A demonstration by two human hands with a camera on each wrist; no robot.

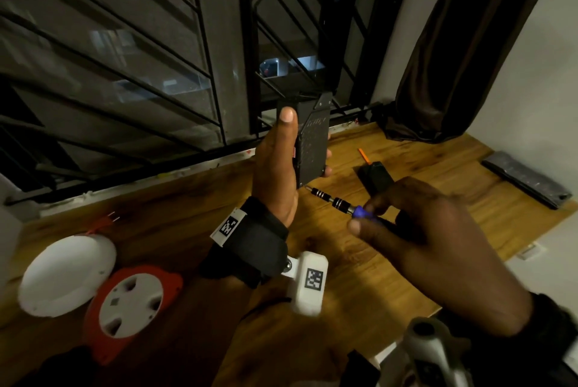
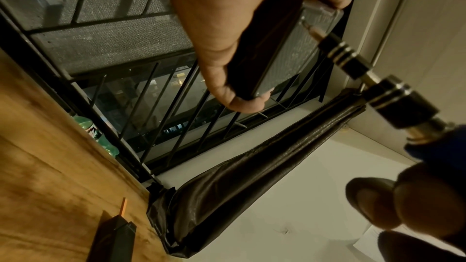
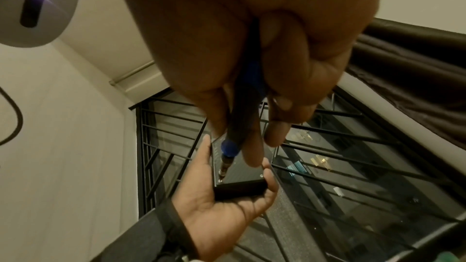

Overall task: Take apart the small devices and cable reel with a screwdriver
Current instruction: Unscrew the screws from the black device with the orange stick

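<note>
My left hand (image 1: 278, 164) grips a small black box device (image 1: 312, 142) upright above the wooden table, thumb along its left side and fingers wrapped round the right. My right hand (image 1: 416, 224) pinches the blue handle of a screwdriver (image 1: 334, 200) with a black and silver banded shaft. Its tip sits at the device's lower corner (image 2: 304, 22), at a screw. In the right wrist view the screwdriver (image 3: 228, 152) points down onto the device (image 3: 239, 174) held in the left hand (image 3: 221, 212). The cable reel lies at the left, as a white cover (image 1: 67, 274) and an orange base (image 1: 131, 302).
A second small black device (image 1: 377, 178) lies on the table (image 1: 359, 286) behind the screwdriver, with a thin orange stick (image 1: 363, 156) beyond it. A dark flat pack (image 1: 525, 178) lies at the right edge. Window bars (image 1: 187, 73) and a brown curtain (image 1: 463, 51) stand behind.
</note>
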